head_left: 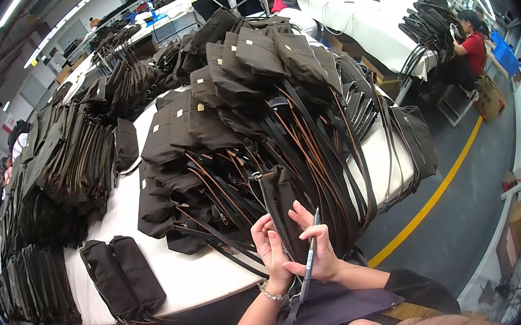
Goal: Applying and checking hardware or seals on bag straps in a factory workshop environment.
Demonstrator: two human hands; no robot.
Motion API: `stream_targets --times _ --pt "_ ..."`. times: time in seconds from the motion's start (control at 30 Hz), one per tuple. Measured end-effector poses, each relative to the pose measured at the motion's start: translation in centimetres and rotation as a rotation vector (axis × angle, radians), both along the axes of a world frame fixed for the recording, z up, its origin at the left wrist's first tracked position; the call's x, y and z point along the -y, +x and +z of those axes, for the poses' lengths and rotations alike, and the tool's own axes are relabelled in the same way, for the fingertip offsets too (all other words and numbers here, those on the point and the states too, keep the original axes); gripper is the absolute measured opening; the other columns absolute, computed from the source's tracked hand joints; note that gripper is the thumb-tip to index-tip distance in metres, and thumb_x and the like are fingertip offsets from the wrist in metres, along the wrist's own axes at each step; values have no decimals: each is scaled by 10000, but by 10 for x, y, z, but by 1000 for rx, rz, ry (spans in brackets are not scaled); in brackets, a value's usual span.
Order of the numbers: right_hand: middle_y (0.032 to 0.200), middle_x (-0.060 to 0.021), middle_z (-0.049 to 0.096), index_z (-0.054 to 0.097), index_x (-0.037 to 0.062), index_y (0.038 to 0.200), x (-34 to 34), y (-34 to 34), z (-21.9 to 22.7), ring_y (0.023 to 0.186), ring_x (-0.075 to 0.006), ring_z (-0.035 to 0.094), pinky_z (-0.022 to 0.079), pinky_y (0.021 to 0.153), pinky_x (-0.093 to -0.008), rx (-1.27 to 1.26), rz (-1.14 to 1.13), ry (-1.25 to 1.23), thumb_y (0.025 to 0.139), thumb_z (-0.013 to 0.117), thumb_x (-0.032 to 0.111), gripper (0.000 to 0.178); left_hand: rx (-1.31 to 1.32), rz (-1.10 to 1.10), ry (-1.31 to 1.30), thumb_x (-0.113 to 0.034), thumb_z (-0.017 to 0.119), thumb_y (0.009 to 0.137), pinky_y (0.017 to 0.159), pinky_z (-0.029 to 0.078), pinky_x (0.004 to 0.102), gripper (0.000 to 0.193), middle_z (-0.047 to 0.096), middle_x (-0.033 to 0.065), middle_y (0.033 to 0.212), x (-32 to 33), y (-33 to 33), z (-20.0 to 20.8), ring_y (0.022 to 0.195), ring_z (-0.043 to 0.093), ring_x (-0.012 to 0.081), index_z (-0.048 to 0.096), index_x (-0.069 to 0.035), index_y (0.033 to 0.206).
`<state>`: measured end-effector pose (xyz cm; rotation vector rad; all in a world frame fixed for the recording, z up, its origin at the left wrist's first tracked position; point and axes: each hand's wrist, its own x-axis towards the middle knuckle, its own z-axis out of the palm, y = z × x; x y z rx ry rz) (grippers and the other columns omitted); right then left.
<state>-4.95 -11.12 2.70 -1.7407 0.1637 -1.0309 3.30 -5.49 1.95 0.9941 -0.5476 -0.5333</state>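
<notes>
A dark brown fabric bag with a metal zipper along its edge stands upright in front of me, at the near edge of the table. My left hand, with a beaded bracelet on its wrist, is at the bag's left side, its fingers curled in at the zipper edge. On the bag's other side is my right hand, a slim grey pen-like tool lying across its palm under the thumb and fingers. The tool's dark tip points up. Part of the bag's lower end is hidden behind my hands.
A large heap of similar dark bags with black and brown straps covers the white table. Folded dark pieces are stacked at the left, and two more lie near the front edge. Several people work at tables beyond.
</notes>
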Motion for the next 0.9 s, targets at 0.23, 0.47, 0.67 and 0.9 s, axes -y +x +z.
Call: stream_targets --times 0.23,0.47,0.67,0.9 --pt "1233 -268 399 362 69 907 5 -13 7 1096 -388 470 363 929 -448 -130 -149 -52 658 691 50 413 764 -33 373 -68 567 719 775 367 274 538 366 89 1095 -8 13 26 964 399 175 407 -54 1233" --pt "834 -95 544 367 100 837 12 -13 19 764 -223 520 301 816 -404 -331 -304 -419 641 678 10 379 674 23 348 0 525 740 840 397 318 590 374 156 1152 -10 28 22 983 449 245 298 5 1285" --pt "822 -112 526 363 76 856 35 -30 18 762 -281 561 420 877 -516 -85 322 -335 686 603 -84 335 1066 -122 511 49 556 565 1018 228 396 779 297 178 1351 -12 84 68 1232 316 319 315 -33 1302" --pt "834 -139 516 310 88 832 41 -60 8 719 -206 522 419 620 -291 -20 295 13 696 585 -151 389 819 -637 325 136 497 600 1055 166 470 548 609 73 1068 -2 109 74 1089 523 228 549 -51 1112"
